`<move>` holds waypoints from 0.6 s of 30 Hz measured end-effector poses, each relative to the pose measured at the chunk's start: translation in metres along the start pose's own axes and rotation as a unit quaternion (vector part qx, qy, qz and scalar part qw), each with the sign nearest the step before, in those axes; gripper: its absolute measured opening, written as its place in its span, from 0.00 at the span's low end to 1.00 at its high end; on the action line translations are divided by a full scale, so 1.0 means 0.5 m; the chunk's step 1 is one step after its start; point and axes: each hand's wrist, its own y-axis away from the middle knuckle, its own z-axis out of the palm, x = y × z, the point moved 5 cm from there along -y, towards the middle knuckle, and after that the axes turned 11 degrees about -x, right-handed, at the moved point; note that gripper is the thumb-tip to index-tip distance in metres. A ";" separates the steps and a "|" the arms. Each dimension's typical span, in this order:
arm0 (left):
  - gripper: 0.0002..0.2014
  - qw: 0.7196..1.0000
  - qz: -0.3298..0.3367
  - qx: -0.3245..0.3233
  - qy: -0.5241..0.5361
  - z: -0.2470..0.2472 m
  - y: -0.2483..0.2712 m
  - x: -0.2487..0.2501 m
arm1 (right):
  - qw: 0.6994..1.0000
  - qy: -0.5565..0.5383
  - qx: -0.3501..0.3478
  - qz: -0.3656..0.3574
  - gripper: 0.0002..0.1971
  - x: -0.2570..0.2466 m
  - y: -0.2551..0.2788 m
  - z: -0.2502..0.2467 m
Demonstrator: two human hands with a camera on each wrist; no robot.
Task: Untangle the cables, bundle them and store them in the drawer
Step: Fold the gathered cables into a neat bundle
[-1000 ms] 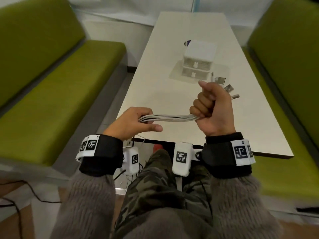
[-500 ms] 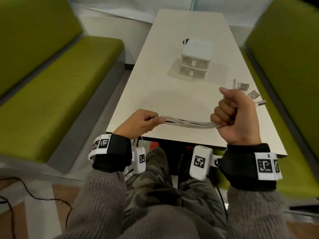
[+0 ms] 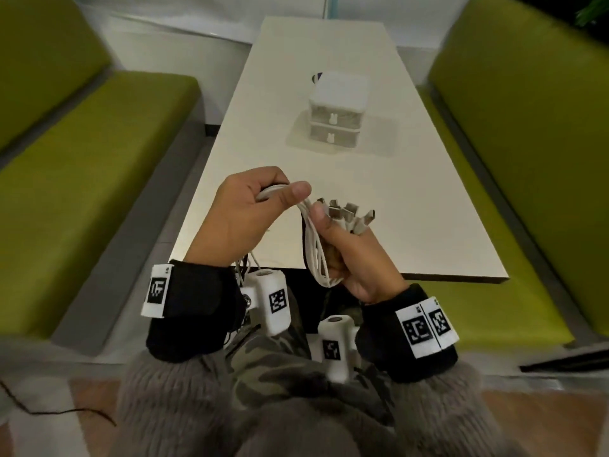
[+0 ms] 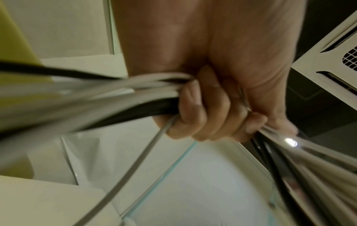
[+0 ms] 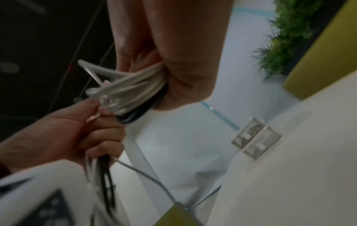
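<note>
- head: left hand (image 3: 245,209) and right hand (image 3: 342,249) both clamp the cables (image 3: 313,245) over the near edge of the table (image 3: 428,225); left fist holds the run at 10 o'clock, right thumb pins the loop, plugs (image 3: 349,214) fan out at 2 o'clock; closed drawer unit (image 3: 336,117) well apart at 12 o'clock
- left wrist: fingers (image 4: 201,116) curled tight round white and black strands, blurred
- right wrist: right hand (image 5: 173,61) at 12 o'clock holds the loop; left hand (image 5: 77,130) at 8 o'clock; drawer unit (image 5: 255,137) at 3 o'clock
</note>
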 end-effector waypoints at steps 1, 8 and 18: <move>0.21 1.000 0.002 0.013 0.004 0.000 0.002 -0.001 | 1.000 0.016 -0.009 -0.002 0.17 0.001 0.000 0.006; 0.21 0.996 0.034 0.076 0.009 0.008 0.013 0.006 | 0.987 0.143 -0.071 -0.024 0.16 -0.020 -0.001 0.025; 0.17 0.996 0.033 0.074 -0.022 0.023 0.011 0.010 | 0.978 0.207 -0.007 -0.009 0.15 -0.003 -0.005 0.006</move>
